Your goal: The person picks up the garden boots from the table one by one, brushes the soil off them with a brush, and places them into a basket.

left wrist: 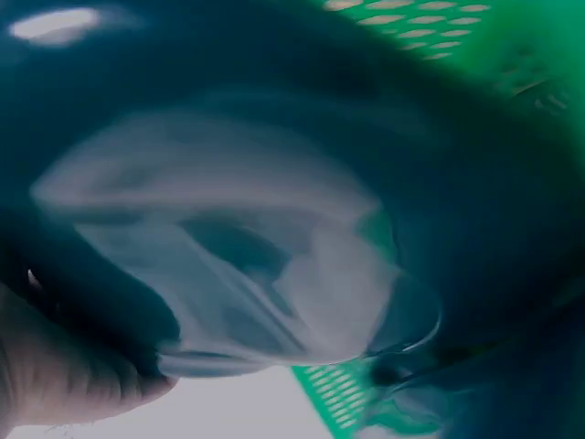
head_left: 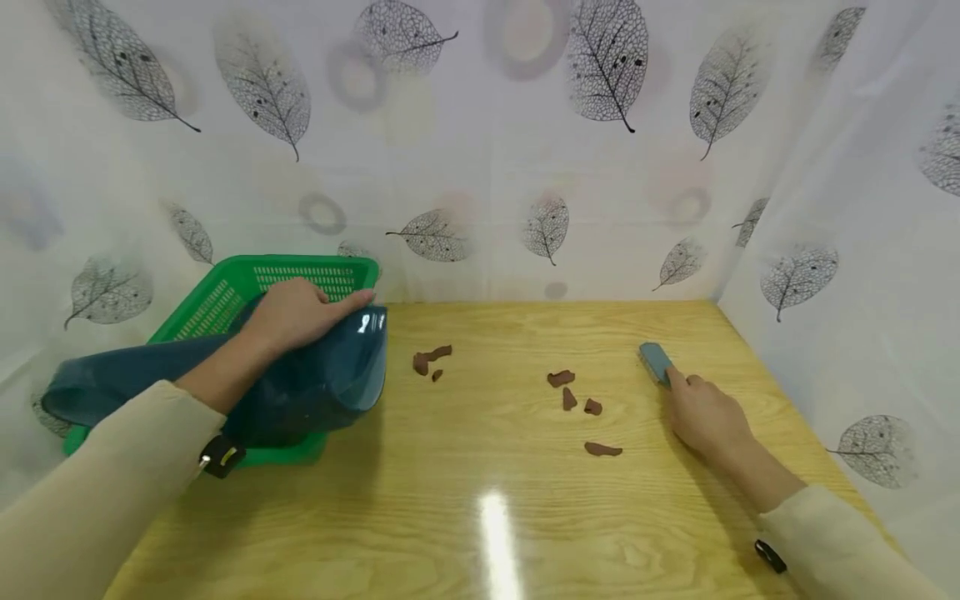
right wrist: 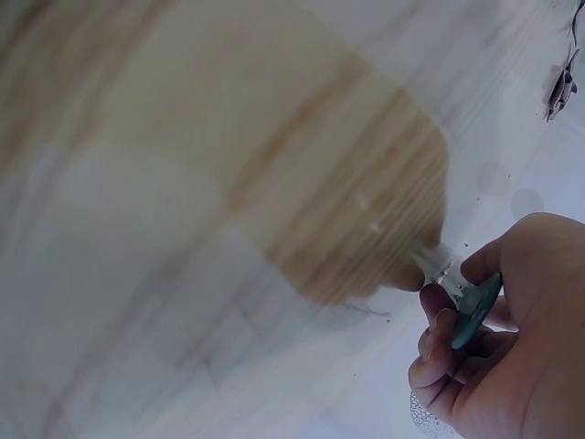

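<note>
My left hand [head_left: 292, 312] grips the rim of a glossy dark blue, curled thing [head_left: 330, 375], which looks like a bent sheet; its exact kind is unclear. It lies across a green plastic basket [head_left: 198, 312] and hides much of the inside. In the left wrist view, the thumb [left wrist: 82, 384] presses near the edge of the shiny blue surface [left wrist: 494, 210]. On the right, my right hand [head_left: 708, 417] holds a small scrubbing brush [head_left: 656, 362] with a blue-grey back. Its pale bristles [right wrist: 439, 265] show in the right wrist view, between thumb and fingers.
Several brown scraps [head_left: 592, 407] lie on the wooden table [head_left: 465, 483] between the hands. A smaller group of brown scraps [head_left: 422, 362] is close to the basket. A white leaf-printed curtain [head_left: 487, 167] encloses the table at the back and sides.
</note>
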A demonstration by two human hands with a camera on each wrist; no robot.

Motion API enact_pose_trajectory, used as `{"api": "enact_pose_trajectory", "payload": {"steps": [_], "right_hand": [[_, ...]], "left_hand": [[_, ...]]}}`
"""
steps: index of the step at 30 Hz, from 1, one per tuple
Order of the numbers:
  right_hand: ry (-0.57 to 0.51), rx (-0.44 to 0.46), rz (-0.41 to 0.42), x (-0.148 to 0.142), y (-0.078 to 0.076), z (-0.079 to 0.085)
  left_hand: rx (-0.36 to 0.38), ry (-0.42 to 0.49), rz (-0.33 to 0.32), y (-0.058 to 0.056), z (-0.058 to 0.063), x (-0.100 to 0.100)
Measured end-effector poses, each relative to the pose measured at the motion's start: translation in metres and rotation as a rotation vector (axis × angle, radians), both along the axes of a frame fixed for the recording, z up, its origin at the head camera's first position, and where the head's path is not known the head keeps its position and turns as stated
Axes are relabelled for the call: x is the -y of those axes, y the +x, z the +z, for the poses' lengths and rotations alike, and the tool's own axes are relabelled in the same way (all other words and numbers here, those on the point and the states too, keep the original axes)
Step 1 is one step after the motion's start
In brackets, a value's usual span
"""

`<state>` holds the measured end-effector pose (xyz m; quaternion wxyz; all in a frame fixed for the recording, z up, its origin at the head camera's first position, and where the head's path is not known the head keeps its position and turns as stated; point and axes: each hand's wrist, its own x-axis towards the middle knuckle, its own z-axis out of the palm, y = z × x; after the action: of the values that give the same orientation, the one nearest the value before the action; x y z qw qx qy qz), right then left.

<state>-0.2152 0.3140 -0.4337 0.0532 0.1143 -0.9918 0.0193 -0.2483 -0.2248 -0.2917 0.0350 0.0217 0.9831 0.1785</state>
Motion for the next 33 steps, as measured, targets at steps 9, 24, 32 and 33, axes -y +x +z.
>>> {"api": "enact_pose_trajectory", "payload": {"steps": [9, 24, 32, 33], "right_hand": [[0.003, -0.002, -0.012, -0.003, -0.002, -0.002], [-0.017, 0.036, -0.028, -0.003, -0.002, 0.001], [-0.018, 0.024, -0.027, -0.002, -0.001, 0.0], [-0.019, 0.021, -0.025, -0.002, -0.001, 0.001]], "left_hand": [[-0.028, -0.239, -0.195, 0.014, -0.008, -0.021], [-0.273, -0.141, -0.308, 0.05, 0.006, -0.055], [-0.384, -0.295, -0.627, 0.082, -0.002, -0.089], [-0.359, -0.336, -0.66, 0.086, -0.002, -0.093]]}}
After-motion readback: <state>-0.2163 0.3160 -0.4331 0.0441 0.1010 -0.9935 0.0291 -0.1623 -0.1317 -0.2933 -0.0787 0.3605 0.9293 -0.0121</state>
